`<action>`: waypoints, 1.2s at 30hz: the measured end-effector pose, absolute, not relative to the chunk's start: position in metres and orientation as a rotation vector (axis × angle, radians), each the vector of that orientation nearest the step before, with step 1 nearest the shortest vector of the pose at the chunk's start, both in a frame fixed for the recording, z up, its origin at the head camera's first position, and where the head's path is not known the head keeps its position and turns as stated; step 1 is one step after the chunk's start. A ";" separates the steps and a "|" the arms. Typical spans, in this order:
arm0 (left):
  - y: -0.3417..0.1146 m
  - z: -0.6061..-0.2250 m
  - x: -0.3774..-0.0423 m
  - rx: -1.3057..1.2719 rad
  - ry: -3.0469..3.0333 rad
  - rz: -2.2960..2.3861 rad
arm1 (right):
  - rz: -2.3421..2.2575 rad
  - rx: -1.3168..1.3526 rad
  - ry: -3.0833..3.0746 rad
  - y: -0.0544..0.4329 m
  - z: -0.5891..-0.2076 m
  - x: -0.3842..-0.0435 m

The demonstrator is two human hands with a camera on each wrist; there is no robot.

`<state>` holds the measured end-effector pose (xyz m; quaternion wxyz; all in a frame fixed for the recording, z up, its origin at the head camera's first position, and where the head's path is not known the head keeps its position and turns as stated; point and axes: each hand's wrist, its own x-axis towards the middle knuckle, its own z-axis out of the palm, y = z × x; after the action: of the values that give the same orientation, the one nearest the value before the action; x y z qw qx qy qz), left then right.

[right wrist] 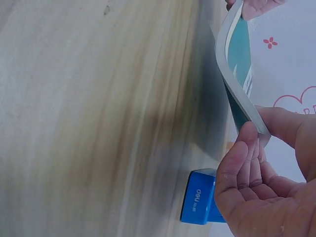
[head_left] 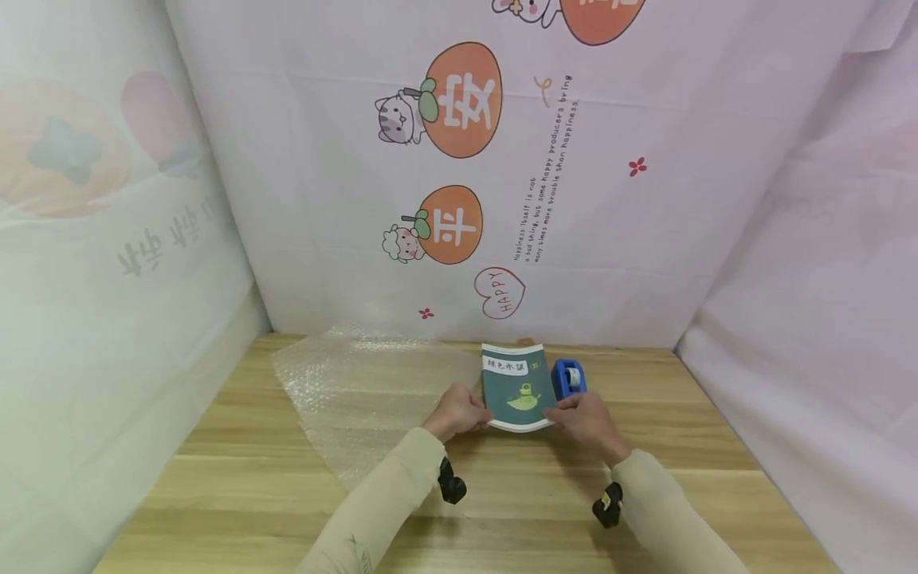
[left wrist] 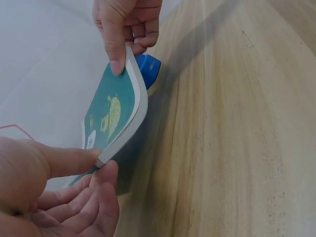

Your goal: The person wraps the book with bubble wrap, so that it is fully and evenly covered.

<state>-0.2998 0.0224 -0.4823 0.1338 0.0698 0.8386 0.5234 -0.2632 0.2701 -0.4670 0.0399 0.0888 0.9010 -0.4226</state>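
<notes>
A dark green book with a white title label and a yellow leaf drawing is held between both hands, its near edge sagging in a curve. My left hand pinches the near left corner, thumb on the cover and fingers beneath. At the near right corner my right hand pinches in the same way. In the left wrist view the book bows downward above the table, and its shadow falls on the wood. A blue tape dispenser stands just right of the book, close to the right hand.
A sheet of clear bubble wrap lies flat on the wooden table, left of the book. White printed cloth rises along the table's back and both sides. A black wrist camera is strapped at the left sleeve.
</notes>
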 end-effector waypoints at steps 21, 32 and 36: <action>0.010 -0.460 -0.310 0.162 2.454 1.563 | -1.267 0.242 2.806 0.256 -0.433 -0.275; -0.032 -0.450 -0.315 0.280 2.603 1.418 | -1.344 0.153 2.787 0.224 -0.431 -0.288; -0.050 -0.449 -0.316 0.263 2.597 1.419 | -1.373 0.158 2.766 0.206 -0.435 -0.294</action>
<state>-0.3157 -0.0503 -0.4495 0.0850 0.0881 0.8710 0.4758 -0.2938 0.2062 -0.4353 0.0248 0.0511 0.8943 -0.4439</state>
